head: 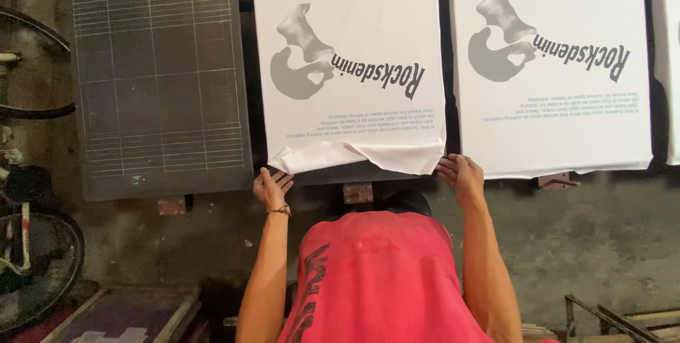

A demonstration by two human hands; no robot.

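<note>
A white cloth [354,53] with a grey printed figure and lettering lies on a dark printing board [354,173] straight ahead. Its near edge is lifted and crumpled. My left hand [271,189], with a thin bracelet at the wrist, pinches the cloth's near left corner. My right hand [460,175] grips the near right corner, fingers curled over the edge. My red shirt [375,279] fills the bottom middle between my arms.
A second printed white cloth [552,67] lies flat on the board to the right, with another white edge [669,53] beyond it. A bare dark board with grid lines [159,81] is on the left. A bicycle [28,230] stands far left. Wooden frames [616,322] lie at the bottom.
</note>
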